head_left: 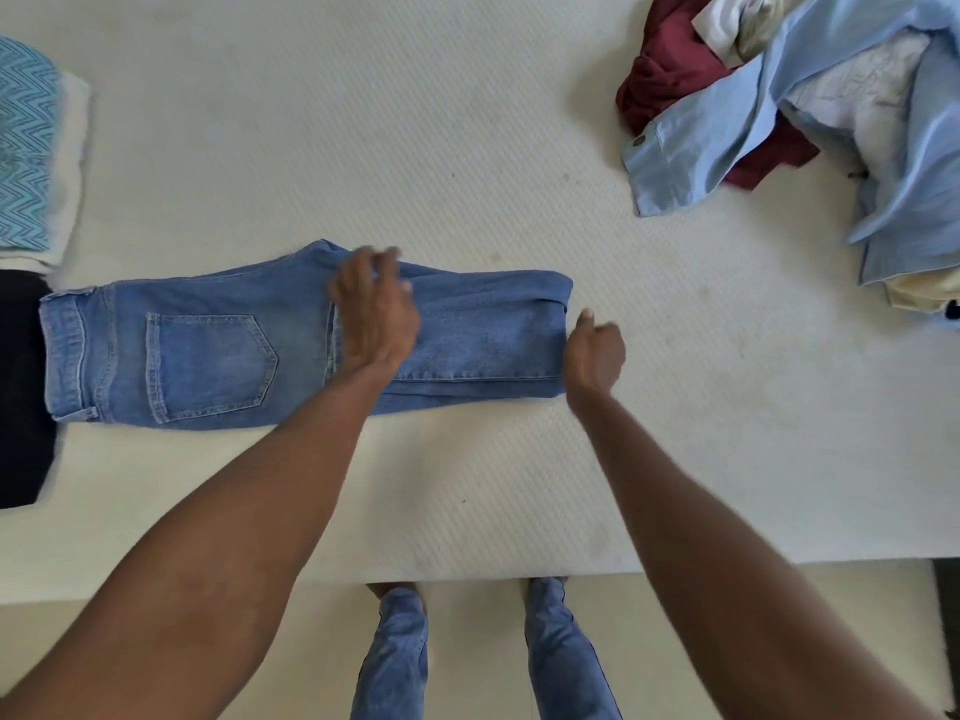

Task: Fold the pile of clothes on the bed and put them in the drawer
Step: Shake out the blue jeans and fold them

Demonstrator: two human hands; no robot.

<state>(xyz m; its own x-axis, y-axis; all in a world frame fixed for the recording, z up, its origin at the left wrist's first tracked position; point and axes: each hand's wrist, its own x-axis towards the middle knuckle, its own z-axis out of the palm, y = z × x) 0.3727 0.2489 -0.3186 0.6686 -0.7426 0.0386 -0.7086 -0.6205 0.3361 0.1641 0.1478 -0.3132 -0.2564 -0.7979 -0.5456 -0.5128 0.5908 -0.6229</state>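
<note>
A pair of blue jeans [208,350] lies flat on the white bed [415,148], waistband to the left, back pocket up, legs folded back on themselves. My left hand [376,311] presses flat on the middle of the jeans with fingers spread. My right hand [595,356] sits at the folded right edge of the jeans, fingers curled and thumb up; whether it pinches the denim is unclear. A heap of unfolded clothes [810,111] lies at the far right: a light blue garment, a maroon one, and pale ones.
At the left edge lie folded items: a blue zigzag cloth [26,142] on a white one, and a black garment [21,392] below. The bed's near edge [467,569] runs across the bottom, with my legs in jeans and the floor beneath.
</note>
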